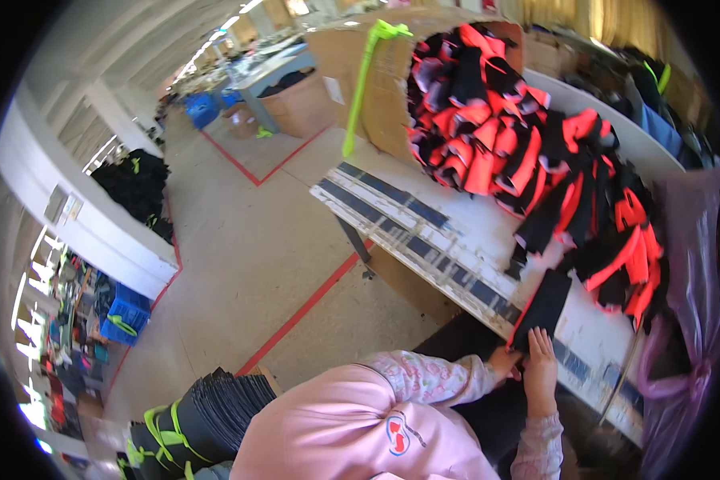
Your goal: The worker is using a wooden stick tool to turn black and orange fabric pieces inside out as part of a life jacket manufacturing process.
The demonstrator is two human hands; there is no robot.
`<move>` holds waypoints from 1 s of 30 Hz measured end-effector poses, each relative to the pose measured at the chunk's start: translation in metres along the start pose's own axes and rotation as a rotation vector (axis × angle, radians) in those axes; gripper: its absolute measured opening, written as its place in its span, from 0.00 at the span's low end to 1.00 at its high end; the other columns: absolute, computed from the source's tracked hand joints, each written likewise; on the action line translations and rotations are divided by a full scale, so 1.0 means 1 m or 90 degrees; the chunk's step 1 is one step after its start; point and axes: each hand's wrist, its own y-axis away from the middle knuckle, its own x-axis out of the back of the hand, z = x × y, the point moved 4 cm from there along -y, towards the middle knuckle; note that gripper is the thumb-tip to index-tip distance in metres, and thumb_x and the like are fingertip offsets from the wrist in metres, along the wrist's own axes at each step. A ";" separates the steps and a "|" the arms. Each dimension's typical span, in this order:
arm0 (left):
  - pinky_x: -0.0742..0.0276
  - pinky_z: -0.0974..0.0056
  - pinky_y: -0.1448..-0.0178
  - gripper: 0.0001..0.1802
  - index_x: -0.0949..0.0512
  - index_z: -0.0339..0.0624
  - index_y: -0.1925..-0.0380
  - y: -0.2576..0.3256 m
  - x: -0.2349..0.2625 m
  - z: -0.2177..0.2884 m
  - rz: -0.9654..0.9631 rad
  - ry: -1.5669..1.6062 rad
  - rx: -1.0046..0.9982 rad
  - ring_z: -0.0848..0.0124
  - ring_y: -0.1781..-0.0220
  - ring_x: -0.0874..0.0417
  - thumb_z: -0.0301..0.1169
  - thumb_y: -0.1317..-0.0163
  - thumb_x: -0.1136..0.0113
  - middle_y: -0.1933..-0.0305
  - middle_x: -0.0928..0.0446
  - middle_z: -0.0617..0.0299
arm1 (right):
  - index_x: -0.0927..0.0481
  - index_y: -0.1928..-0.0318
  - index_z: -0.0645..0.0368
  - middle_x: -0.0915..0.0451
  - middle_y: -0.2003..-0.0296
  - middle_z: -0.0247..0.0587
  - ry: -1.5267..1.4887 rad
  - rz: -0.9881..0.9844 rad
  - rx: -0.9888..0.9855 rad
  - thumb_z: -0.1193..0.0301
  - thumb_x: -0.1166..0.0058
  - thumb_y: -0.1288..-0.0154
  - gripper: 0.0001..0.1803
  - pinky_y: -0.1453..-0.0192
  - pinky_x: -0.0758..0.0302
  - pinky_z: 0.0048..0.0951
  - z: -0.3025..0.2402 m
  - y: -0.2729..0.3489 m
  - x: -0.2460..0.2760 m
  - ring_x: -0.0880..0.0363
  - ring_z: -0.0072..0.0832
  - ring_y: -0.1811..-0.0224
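A black fabric piece (546, 308) with a red edge lies flat at the near edge of the white table, its long side slanting away from me. My left hand (504, 364) is closed at its near left corner, fingers partly hidden. My right hand (541, 366) rests with fingers stretched out flat over its near right end. Beyond it, a large heap of black and bright red fabric pieces (488, 152) spills from a tipped cardboard box (384, 104) across the table.
The worn white table (424, 232) has dark strips along its edge. A purple plastic bag (688, 320) hangs at the right. Black stacked sheets tied with neon green strips (208, 416) stand at lower left. Red lines (296, 320) mark the floor; a white pillar (88, 216) rises at left.
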 end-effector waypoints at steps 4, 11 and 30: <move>0.28 0.63 0.82 0.09 0.24 0.40 0.63 -0.003 0.018 -0.001 0.128 0.140 -0.017 0.66 0.83 0.23 0.30 0.42 0.48 0.78 0.24 0.56 | 0.29 0.46 0.64 0.30 0.44 0.51 -0.061 0.031 0.015 0.83 0.50 0.56 0.30 0.35 0.37 0.37 -0.006 0.012 -0.013 0.34 0.43 0.39; 0.22 0.52 0.55 0.17 0.29 0.47 0.54 0.017 0.032 0.044 -0.211 -0.028 0.071 0.62 0.60 0.20 0.41 0.39 0.45 0.61 0.24 0.58 | 0.29 0.46 0.64 0.31 0.43 0.50 -0.059 0.074 0.012 0.84 0.53 0.55 0.29 0.33 0.39 0.38 0.011 0.018 -0.016 0.35 0.42 0.38; 0.22 0.67 0.72 0.17 0.25 0.35 0.63 0.016 0.025 0.035 -0.060 -0.229 0.100 0.66 0.80 0.19 0.39 0.41 0.43 0.72 0.21 0.55 | 0.34 0.43 0.69 0.39 0.39 0.58 0.107 0.096 -0.012 0.54 0.48 0.44 0.36 0.32 0.46 0.40 -0.007 -0.042 0.005 0.45 0.47 0.34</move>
